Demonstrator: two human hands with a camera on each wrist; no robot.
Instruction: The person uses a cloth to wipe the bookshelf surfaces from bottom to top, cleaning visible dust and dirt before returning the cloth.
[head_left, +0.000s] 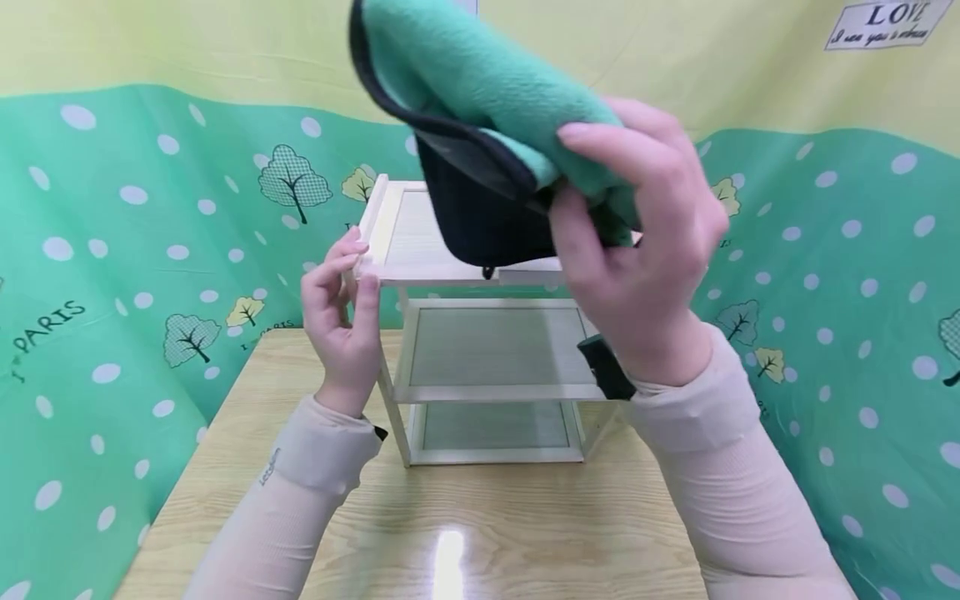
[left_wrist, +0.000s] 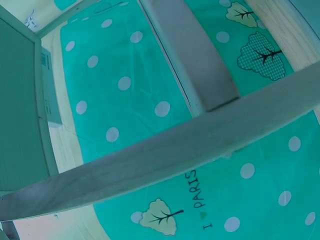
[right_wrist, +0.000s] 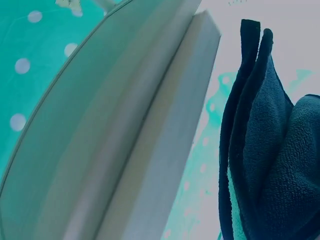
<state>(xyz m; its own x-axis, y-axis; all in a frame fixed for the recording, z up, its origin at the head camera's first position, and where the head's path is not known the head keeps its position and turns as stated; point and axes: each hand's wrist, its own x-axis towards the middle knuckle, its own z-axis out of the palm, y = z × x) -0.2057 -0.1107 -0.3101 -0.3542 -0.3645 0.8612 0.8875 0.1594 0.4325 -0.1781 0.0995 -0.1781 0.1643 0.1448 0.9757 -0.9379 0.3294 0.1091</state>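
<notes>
A folded towel [head_left: 495,92], green on one face and black on the other with a dark edging, hangs in the air over the shelf's top. My right hand [head_left: 645,217] pinches its right end between thumb and fingers. The dark face of this towel [right_wrist: 275,150] fills the right side of the right wrist view. At the white three-tier shelf [head_left: 491,392], my left hand [head_left: 345,317] grips the front left corner of the top tier, thumb in front and fingers along the side. The left wrist view shows the shelf's frame bar [left_wrist: 150,155] close up; no fingers appear there.
The shelf stands on a light wooden table [head_left: 525,525]. Behind and on both sides hangs a green and yellow curtain [head_left: 142,275] with white dots and printed trees. The towel covers part of the top tier in the head view.
</notes>
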